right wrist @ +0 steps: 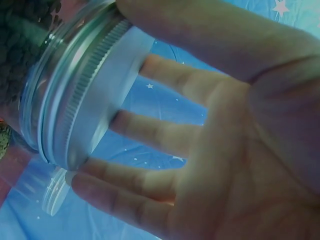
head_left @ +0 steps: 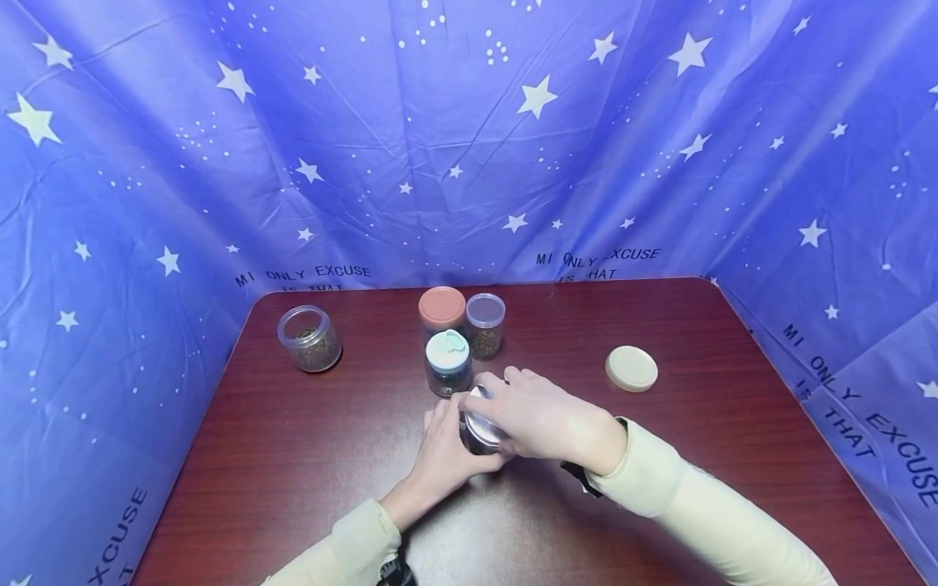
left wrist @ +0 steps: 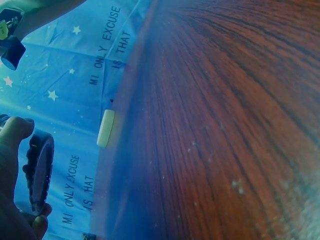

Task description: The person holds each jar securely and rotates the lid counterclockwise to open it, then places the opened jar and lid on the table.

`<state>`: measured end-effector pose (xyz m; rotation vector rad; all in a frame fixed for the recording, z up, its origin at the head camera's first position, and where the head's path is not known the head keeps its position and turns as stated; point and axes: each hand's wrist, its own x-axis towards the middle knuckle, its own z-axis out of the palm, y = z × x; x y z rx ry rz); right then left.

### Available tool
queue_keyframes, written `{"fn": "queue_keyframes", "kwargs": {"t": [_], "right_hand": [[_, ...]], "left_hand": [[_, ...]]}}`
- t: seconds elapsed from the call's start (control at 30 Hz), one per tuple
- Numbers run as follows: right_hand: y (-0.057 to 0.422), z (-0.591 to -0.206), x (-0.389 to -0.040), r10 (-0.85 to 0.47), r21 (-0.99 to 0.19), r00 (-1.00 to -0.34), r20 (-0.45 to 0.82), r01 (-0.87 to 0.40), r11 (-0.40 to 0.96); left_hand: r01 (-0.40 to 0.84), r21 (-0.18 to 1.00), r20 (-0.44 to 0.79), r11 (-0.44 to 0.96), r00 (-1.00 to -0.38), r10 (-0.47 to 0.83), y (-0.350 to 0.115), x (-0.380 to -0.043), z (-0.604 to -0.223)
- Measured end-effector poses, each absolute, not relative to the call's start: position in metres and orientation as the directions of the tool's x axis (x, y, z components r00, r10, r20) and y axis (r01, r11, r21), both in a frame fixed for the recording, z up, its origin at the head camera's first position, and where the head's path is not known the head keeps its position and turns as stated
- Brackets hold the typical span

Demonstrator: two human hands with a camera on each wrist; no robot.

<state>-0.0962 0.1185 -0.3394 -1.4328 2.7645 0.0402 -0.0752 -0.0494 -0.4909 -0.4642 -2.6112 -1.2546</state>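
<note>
Near the middle of the table, my left hand (head_left: 449, 449) grips the side of a clear jar (right wrist: 24, 65) with small dark pieces inside. From above and to the right, my right hand (head_left: 548, 417) holds its silver metal lid (right wrist: 95, 92), thumb on one side of the rim and fingertips on the other. The lid sits on the jar, and the jar is tilted in the right wrist view. At the left edge of the left wrist view, a dark, ridged round end (left wrist: 42, 170) shows between thumb and fingers. Most of the jar's body is hidden by the hands in the head view.
Just behind the hands stand a jar with a pale mint lid (head_left: 449, 352), a jar with an orange lid (head_left: 442, 306) and a clear-topped jar (head_left: 486, 325). A lidless jar (head_left: 315, 346) is at the far left. A cream lid (head_left: 632, 368) lies on the right.
</note>
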Motion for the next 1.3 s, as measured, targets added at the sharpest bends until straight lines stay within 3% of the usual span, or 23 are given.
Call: {"fn": "queue_keyframes", "kwargs": {"t": [0.23,0.4,0.73,1.3], "right_hand": [[0.12,-0.338,-0.098,-0.869,0.049,-0.493,0.033,-0.868,0.494],[0.124,-0.335,-0.099,-0.873,0.036,-0.486,0.041,-0.872,0.488],[0.154,-0.327,-0.111,-0.816,-0.038,-0.574,0.071,-0.819,0.573],[0.269,-0.361,-0.141,-0.571,-0.134,-0.817,0.075,-0.576,0.806]], "left_hand": [[0.352,0.729,0.292,0.587,-0.936,0.199,-0.048,-0.076,-0.489],[0.355,0.732,0.294,0.581,-0.935,0.2,-0.049,-0.075,-0.49],[0.333,0.75,0.291,0.572,-0.942,0.167,-0.05,-0.075,-0.492],[0.358,0.772,0.323,0.526,-0.933,0.16,-0.056,-0.077,-0.491]]}}
